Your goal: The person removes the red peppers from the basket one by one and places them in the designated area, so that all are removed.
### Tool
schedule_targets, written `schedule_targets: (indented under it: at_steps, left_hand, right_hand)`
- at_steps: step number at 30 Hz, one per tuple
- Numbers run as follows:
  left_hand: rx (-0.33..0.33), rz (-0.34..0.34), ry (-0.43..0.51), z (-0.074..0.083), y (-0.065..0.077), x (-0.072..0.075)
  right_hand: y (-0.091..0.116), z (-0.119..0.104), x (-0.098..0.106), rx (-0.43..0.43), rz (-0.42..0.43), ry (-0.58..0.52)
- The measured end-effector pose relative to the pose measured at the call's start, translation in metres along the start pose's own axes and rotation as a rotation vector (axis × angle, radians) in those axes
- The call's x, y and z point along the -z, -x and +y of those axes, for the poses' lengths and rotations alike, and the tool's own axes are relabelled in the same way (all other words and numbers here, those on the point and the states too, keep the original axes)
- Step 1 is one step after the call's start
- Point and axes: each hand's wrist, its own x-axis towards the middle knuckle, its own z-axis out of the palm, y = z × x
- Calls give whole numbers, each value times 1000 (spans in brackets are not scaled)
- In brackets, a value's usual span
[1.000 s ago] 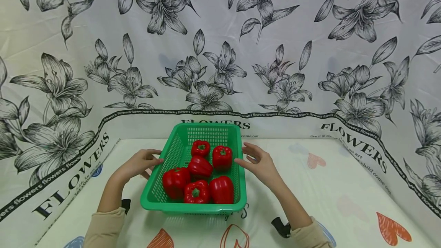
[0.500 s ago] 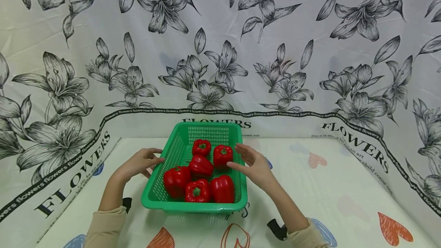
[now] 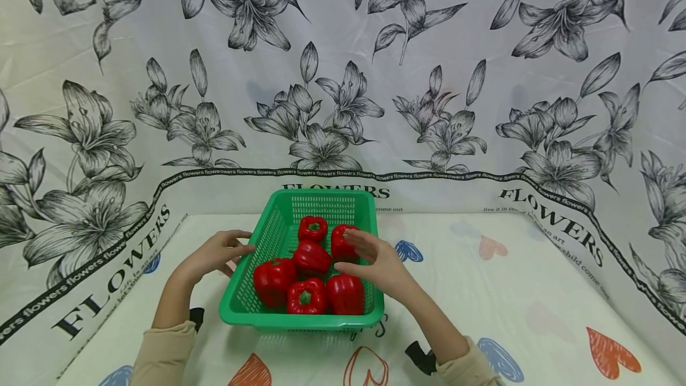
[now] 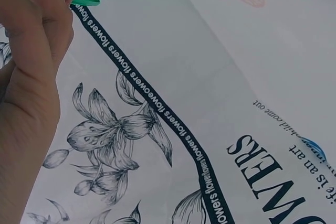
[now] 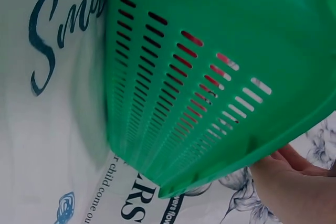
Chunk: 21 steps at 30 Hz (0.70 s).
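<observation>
A green plastic basket [image 3: 300, 320] with slotted walls stands on the table, with several red bell peppers [image 3: 305, 296] in it. My left hand [image 3: 217, 255] is at the basket's left side, fingers loosely bent, fingertips right at the rim. In the left wrist view a fingertip of that hand [image 4: 31, 40] meets the green rim. Over the basket's right side reaches my right hand [image 3: 377, 261], thumb and fingers spread apart. Its fingertips overlap the back right pepper [image 3: 340, 246], and the thumb lies just above the front right pepper [image 3: 345, 295]. The right wrist view shows mostly the basket's outer wall [image 5: 294, 35].
A pale cloth with printed hearts [image 3: 613, 353] covers the table. Behind it hangs a white curtain [image 3: 332, 28] with black flower drawings and lettering. A dark wrist-worn device [image 3: 420, 357] sits below the right forearm.
My right hand has moved left from outside the basket's right rim to over the peppers inside. The left hand, the basket and the peppers have stayed where they were.
</observation>
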Motion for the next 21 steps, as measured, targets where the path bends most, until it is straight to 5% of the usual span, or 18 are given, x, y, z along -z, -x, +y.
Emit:
schedule_targets:
  at_steps: [14, 21]
  left_hand:
    - [13, -32, 56, -8, 0, 7]
    - [29, -65, 106, -17, -2, 10]
  right_hand:
    - [0, -7, -14, -1, -141, -24]
    - [-2, -4, -20, 15, -167, 62]
